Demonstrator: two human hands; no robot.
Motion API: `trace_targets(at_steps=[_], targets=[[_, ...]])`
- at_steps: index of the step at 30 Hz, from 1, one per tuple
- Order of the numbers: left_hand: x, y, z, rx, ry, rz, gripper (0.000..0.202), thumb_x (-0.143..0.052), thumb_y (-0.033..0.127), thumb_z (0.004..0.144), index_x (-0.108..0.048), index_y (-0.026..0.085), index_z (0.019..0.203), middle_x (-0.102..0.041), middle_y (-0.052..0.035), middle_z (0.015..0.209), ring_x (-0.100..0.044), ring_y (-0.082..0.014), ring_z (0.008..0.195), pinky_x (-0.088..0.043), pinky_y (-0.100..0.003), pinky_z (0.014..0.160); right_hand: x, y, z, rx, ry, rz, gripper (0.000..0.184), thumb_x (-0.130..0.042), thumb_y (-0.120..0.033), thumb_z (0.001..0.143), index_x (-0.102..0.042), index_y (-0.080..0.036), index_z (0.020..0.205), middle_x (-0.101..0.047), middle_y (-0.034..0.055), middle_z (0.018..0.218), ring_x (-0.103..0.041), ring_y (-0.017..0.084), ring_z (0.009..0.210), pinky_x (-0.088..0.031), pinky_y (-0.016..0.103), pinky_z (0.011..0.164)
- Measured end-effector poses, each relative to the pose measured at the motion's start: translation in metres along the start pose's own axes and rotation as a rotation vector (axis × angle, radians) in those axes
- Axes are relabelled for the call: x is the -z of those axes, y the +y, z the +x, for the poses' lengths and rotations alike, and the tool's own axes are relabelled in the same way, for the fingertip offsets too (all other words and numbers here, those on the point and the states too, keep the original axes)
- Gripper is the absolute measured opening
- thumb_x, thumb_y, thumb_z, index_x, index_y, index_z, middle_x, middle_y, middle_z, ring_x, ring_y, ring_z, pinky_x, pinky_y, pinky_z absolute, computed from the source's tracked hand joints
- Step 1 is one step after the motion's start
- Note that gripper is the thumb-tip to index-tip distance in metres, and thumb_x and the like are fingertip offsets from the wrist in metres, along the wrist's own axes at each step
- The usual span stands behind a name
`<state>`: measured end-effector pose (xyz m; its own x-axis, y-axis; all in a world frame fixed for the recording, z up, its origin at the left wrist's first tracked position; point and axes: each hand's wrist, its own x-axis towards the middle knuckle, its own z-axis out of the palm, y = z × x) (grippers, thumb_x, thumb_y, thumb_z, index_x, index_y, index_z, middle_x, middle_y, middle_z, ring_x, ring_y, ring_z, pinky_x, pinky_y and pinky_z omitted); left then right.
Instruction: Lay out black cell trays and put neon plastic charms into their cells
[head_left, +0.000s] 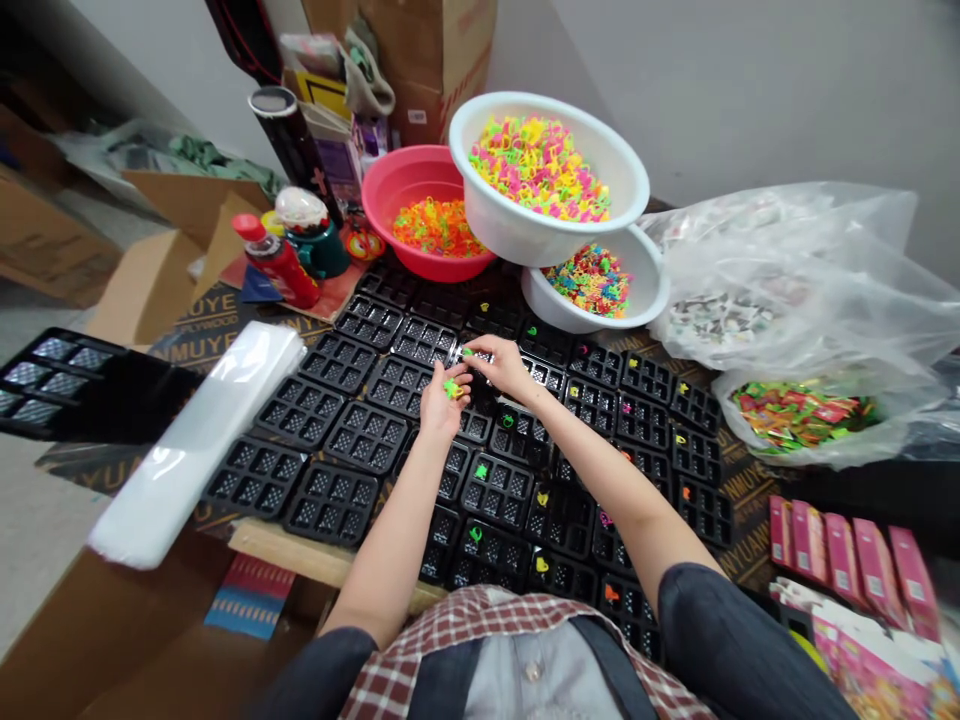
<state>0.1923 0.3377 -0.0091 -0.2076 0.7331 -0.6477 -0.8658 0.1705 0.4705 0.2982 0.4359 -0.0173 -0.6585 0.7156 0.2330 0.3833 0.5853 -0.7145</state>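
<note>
My left hand (442,405) is palm up with its fingers curled, cupping a few small yellow and green plastic pieces (453,389). Just beyond it, my right hand (501,366) pinches a small green plastic piece (467,352) between thumb and fingertips. Both hands are above rows of black compartment trays (369,437) covering the table. Single bright pieces lie in many trays on the right and in the middle, such as a green piece (481,471) and a yellow piece (541,565). No pieces show in the trays on the left. My fingers partly hide the trays beneath them.
A white basin (465,215) overlaps a smaller white basin (536,300) and a red basin (375,215), all holding small colourful pieces. Clear bags (810,260) stand right, above pink boxes (844,560). Left are plastic sleeves (199,445), a red bottle (281,265) and an open carton (142,290).
</note>
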Motion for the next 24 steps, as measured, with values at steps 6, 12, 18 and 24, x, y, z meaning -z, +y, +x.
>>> trace_targets(at_steps=[6,12,18,24], targets=[[-0.001,0.011,0.001,0.001,0.083,-0.158,0.020,-0.049,0.017,0.088,-0.068,0.013,0.093,-0.066,-0.0062,0.074,-0.066,-0.0122,0.072,-0.053,-0.024,0.073,-0.006,0.030,0.020,-0.094,-0.005,-0.317,0.014,-0.064,-0.024,0.086,-0.074,-0.019,0.094,-0.066,0.0131,0.110,-0.053,0.030,0.104,-0.044,0.048,0.088],[-0.002,0.013,0.000,-0.002,0.000,-0.200,0.024,-0.045,0.012,0.086,-0.068,0.011,0.092,-0.069,-0.0102,0.085,-0.068,-0.0174,0.087,-0.055,-0.027,0.078,-0.004,-0.007,-0.003,0.098,-0.045,-0.124,0.029,-0.067,-0.043,0.085,-0.072,-0.025,0.107,-0.065,0.0079,0.106,-0.055,0.023,0.098,-0.042,0.041,0.089],[-0.004,0.009,-0.002,-0.023,-0.041,-0.142,0.030,-0.048,0.004,0.081,-0.068,0.009,0.102,-0.070,-0.0104,0.086,-0.068,-0.0151,0.080,-0.055,-0.028,0.080,0.003,-0.026,-0.016,0.051,-0.074,-0.030,0.018,-0.059,-0.031,0.091,-0.073,-0.022,0.083,-0.067,0.0055,0.087,-0.055,0.019,0.085,-0.043,0.035,0.082],[-0.007,0.004,-0.016,-0.063,-0.085,-0.038,0.016,-0.051,0.010,0.088,-0.067,0.009,0.088,-0.071,-0.0096,0.080,-0.070,-0.0162,0.084,-0.053,-0.030,0.089,0.010,-0.034,-0.027,0.011,-0.002,0.019,0.018,-0.066,-0.034,0.087,-0.070,-0.019,0.078,-0.064,0.0039,0.082,-0.054,0.017,0.081,-0.042,0.033,0.080]])
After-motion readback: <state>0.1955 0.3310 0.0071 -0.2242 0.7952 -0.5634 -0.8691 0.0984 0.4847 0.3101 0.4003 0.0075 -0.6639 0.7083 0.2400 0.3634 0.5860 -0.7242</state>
